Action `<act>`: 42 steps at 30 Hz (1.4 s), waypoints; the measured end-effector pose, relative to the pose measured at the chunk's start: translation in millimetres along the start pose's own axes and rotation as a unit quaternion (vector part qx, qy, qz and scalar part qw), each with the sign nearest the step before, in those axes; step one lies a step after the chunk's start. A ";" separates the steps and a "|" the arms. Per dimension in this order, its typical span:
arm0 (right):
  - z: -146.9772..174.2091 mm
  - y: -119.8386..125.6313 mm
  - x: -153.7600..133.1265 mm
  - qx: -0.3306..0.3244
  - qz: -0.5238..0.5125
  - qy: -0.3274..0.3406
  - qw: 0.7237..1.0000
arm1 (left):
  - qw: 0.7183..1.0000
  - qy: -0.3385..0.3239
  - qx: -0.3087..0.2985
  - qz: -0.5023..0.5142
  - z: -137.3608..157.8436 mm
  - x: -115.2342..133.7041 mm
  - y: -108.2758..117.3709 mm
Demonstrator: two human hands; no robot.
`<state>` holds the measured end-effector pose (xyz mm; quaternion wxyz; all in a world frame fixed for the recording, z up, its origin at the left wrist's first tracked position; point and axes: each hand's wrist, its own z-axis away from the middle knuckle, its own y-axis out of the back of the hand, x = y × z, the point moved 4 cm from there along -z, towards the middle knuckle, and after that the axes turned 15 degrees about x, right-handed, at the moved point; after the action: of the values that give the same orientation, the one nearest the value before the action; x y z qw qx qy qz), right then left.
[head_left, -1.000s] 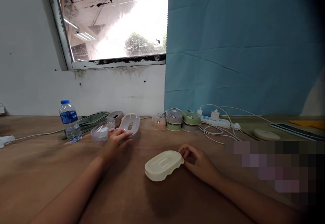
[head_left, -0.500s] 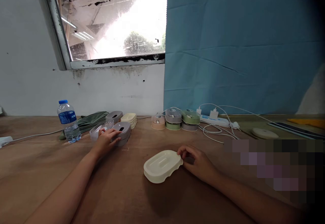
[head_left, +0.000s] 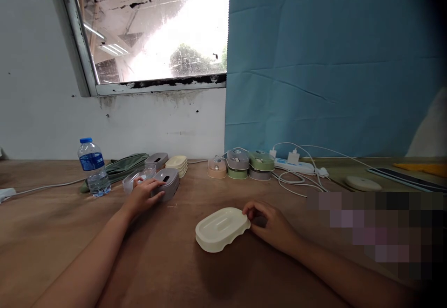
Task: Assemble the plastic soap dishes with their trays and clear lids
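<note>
My right hand (head_left: 270, 224) pinches the right end of a cream oval plastic tray (head_left: 221, 229) between thumb and fingers. The tray has a raised bar in its middle, a scalloped lower edge, and is tilted a little above the wooden table. Farther off on the left, my left hand (head_left: 143, 196) has its fingers stretched and apart, reaching to the side of a grey oval box (head_left: 169, 182) with a slot in its top. Behind that hand, and partly covered by it, is a clear plastic container (head_left: 129, 182). A stack of cream oval trays (head_left: 177, 163) stands just beyond the grey box.
A water bottle (head_left: 93, 168) stands at the left beside a green cloth bag (head_left: 127, 167). Peach, grey and green oval boxes (head_left: 239, 161) are stacked near the wall. Behind my right hand lie a power strip (head_left: 296, 164) and white cables (head_left: 293, 177). A phone-like dark slab (head_left: 408, 177) lies far right.
The cream tray has shifted very slightly left in view. Both hands otherwise keep nearly the same places and poses.
</note>
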<state>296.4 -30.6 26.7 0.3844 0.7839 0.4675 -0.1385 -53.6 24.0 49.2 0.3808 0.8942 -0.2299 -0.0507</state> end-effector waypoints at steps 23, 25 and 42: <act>-7.2 3.1 34.5 0.089 -0.012 -0.121 0.989 | 0.939 -0.229 -0.149 0.208 -21.8 145.7 -0.1; -8.0 3.3 39.1 0.090 -0.014 -0.134 0.987 | 0.962 -0.199 -0.108 0.150 -50.5 125.2 -2.4; -0.4 -3.2 13.0 -0.056 0.054 -0.044 0.996 | 0.981 0.101 -0.122 -0.108 -145.2 -28.5 -86.2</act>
<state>300.5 -21.3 18.0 0.4549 0.7785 0.4138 -0.1254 -8.2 184.4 88.5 0.5007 0.8610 -0.0845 -0.0291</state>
